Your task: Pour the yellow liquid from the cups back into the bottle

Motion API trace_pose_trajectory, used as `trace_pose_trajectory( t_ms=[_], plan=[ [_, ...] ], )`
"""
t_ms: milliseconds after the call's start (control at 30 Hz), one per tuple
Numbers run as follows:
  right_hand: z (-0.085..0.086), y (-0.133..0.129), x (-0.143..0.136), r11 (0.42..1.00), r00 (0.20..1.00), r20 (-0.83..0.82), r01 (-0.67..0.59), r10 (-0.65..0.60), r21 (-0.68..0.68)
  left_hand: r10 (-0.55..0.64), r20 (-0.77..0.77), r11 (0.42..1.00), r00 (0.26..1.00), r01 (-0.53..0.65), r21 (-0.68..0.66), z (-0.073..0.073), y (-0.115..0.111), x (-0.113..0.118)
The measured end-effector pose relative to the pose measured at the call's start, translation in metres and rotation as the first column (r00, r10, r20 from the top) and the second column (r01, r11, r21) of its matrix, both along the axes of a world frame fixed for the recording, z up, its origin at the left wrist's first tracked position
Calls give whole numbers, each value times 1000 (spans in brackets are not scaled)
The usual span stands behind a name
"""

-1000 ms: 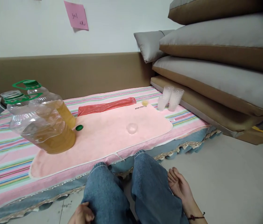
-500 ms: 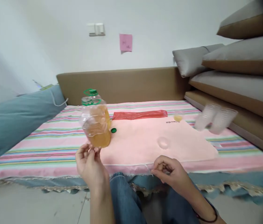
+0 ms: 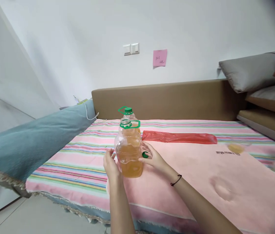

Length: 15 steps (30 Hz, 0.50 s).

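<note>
A clear plastic jug (image 3: 129, 159), uncapped and partly filled with amber liquid, stands upright on the pink mat (image 3: 176, 182). My left hand (image 3: 112, 165) is beside its left side with the fingers curved and apart. On the other side, my right hand (image 3: 154, 158) has its fingers spread at the jug's right side. Whether either hand touches the plastic is hard to tell. A green cap (image 3: 145, 155) lies on the mat, partly behind my right fingers. Behind the front jug stands a second jug with a green screw cap (image 3: 128, 110), mostly hidden.
A red plastic bag (image 3: 180, 137) lies flat behind the mat. To the right are a clear cup with yellow liquid (image 3: 235, 148) and a clear round plastic piece (image 3: 222, 188). Grey cushions (image 3: 256, 70) are stacked at right; a blue-covered armrest (image 3: 54, 128) borders the left.
The view has swung left. My right hand has moved from the bed's front edge to the jug's right side; my left hand has gone from a loose pinch to spread fingers at its left.
</note>
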State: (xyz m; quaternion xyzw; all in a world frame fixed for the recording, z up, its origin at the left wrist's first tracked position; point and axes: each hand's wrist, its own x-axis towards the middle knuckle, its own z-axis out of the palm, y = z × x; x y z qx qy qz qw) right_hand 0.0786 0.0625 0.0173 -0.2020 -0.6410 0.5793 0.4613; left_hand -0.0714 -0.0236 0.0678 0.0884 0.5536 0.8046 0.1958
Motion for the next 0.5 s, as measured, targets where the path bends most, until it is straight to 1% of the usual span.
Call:
trace_pose_trajectory(
  t_ms=[67, 100, 200, 267, 367, 433, 500],
  plan=[
    [-7, 6, -18, 998, 999, -24, -45, 46, 32, -102, 6, 994, 995, 102, -29, -8, -2, -4],
    [-10, 7, -27, 998, 998, -42, -42, 44, 44, -155, -2, 987, 988, 154, -47, -11, -3, -6],
    [-17, 5, -48, 997, 995, -97, 32, -26, 65, -277, -54, 956, 959, 270, -118, -16, -5, -11],
    [-20, 3, -57, 994, 990, -126, 73, -62, 82, -307, -79, 944, 948, 293, -149, -18, -6, -13],
    [-21, 0, -62, 988, 984, -147, 114, -97, 109, -297, -96, 947, 950, 280, -158, -17, -7, -11],
    [-17, -3, -61, 983, 982, -155, 128, -107, 130, -277, -136, 955, 951, 257, -152, -13, -12, -7],
    [-10, -9, -56, 979, 978, -171, 148, -123, 141, -288, -193, 955, 938, 267, -126, -6, -19, -4]
  ],
)
